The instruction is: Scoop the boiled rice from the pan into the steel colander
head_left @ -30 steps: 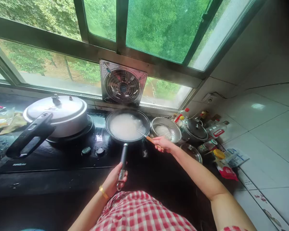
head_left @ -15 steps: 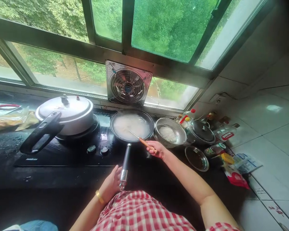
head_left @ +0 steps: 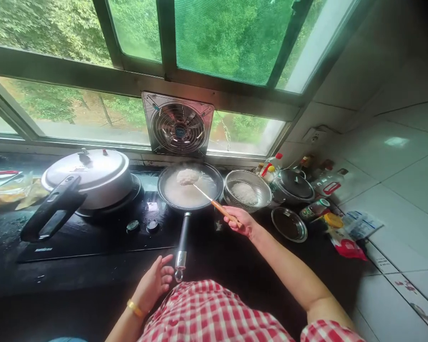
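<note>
A black frying pan of milky white liquid sits on the right burner of the stove. My right hand is closed round the wooden handle of a skimmer, whose head holds a heap of white rice lifted above the pan. My left hand rests just left of the pan's handle end, fingers loosely apart and holding nothing. A metal strainer bowl with white rice in it stands right of the pan.
A large pressure cooker with a long black handle sits on the left burner. Right of the strainer are a lidded pot, an empty steel bowl, bottles and packets. A fan is mounted in the window behind.
My left hand let go of the pan handle and opened beside it. My right hand raised the skimmer out of the liquid with a heap of rice.
</note>
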`<action>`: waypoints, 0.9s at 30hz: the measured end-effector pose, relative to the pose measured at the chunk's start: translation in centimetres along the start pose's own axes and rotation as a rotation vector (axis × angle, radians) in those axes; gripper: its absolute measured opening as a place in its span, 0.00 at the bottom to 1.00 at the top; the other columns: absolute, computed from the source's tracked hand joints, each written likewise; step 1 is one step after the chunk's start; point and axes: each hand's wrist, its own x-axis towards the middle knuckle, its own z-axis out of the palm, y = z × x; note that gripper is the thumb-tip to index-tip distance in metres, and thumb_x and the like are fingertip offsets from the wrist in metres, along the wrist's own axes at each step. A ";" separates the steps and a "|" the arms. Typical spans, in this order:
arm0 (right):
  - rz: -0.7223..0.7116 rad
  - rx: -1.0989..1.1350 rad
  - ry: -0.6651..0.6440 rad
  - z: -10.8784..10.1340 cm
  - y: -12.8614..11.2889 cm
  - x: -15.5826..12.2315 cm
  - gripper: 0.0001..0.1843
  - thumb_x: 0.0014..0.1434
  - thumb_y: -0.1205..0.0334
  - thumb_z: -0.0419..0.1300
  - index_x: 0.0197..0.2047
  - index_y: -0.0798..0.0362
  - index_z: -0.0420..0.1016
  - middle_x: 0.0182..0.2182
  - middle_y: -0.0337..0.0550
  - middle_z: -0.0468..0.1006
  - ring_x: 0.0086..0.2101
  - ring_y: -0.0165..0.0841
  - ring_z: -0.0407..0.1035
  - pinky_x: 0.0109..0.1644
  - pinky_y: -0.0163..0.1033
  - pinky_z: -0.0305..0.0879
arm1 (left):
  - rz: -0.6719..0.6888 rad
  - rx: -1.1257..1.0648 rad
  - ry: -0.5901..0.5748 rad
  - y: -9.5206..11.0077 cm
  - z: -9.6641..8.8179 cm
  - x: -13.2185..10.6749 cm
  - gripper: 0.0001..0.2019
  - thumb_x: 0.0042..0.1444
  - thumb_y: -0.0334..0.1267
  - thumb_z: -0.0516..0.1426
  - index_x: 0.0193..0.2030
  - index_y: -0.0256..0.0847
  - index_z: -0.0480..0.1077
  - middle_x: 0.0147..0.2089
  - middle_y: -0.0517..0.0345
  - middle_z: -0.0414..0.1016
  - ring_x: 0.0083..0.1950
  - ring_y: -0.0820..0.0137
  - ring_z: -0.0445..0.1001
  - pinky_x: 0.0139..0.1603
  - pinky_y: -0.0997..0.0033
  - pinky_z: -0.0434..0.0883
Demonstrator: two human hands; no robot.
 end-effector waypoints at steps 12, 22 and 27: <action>-0.067 0.079 0.037 -2.2 -0.9 -5.6 0.17 0.61 0.66 0.49 0.54 0.56 0.63 0.21 0.35 0.67 0.12 0.19 0.53 0.12 0.22 0.46 | -0.003 0.060 -0.044 0.3 0.0 0.9 0.22 0.60 0.45 0.50 0.59 0.37 0.59 0.33 0.53 0.72 0.24 0.77 0.68 0.19 0.82 0.65; -0.297 -0.093 0.402 -8.4 -0.7 -11.8 0.25 0.57 0.63 0.54 0.58 0.58 0.61 0.20 0.37 0.69 0.12 0.21 0.56 0.11 0.25 0.48 | -0.035 0.064 -0.035 0.2 0.2 0.8 0.20 0.60 0.43 0.50 0.57 0.38 0.59 0.36 0.52 0.72 0.24 0.78 0.68 0.20 0.82 0.66; -0.287 -0.476 0.704 -9.7 1.6 -10.8 0.30 0.56 0.62 0.55 0.61 0.63 0.60 0.16 0.33 0.66 0.11 0.23 0.55 0.11 0.27 0.46 | -0.044 0.077 -0.032 0.2 1.0 0.6 0.18 0.60 0.44 0.50 0.54 0.38 0.61 0.36 0.53 0.72 0.24 0.78 0.67 0.20 0.82 0.66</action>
